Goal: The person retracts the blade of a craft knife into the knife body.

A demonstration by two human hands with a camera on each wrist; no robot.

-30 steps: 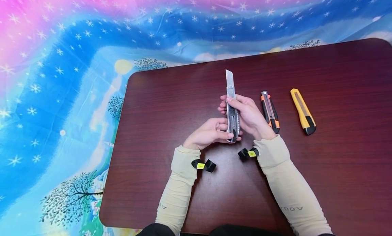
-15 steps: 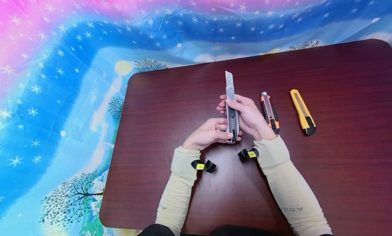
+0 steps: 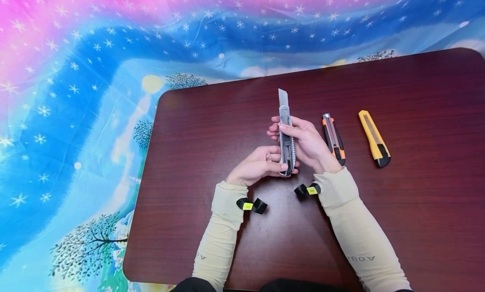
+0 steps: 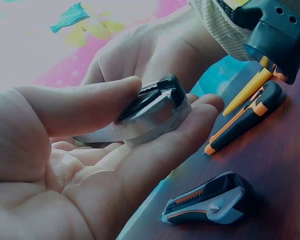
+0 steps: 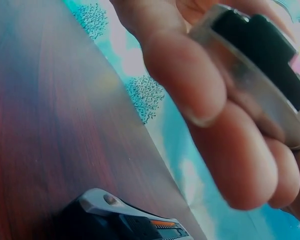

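Observation:
A silver utility knife (image 3: 285, 115) with its blade (image 3: 283, 98) out points away from me, raised above the table. The right hand (image 3: 308, 140) grips its middle, thumb on the top face. At the rear end, the left hand (image 3: 259, 163) pinches the knife between thumb and fingers. The left wrist view shows the black and silver butt (image 4: 157, 110) of the knife between the left thumb and fingers. Part of the right hand (image 4: 150, 55) appears behind it. In the right wrist view the knife's metal side (image 5: 250, 85) lies against curled fingertips (image 5: 190, 80).
An orange-and-black utility knife (image 3: 334, 139) and a yellow one (image 3: 374, 138) lie right of the hands on the dark red table (image 3: 189, 127). A grey-and-black knife (image 4: 207, 200) lies on the table in the left wrist view. A patterned cloth (image 3: 113, 43) hangs behind.
In the head view the blade tip sits slightly lower and the right thumb has shifted a little toward the body. Both hands keep their hold.

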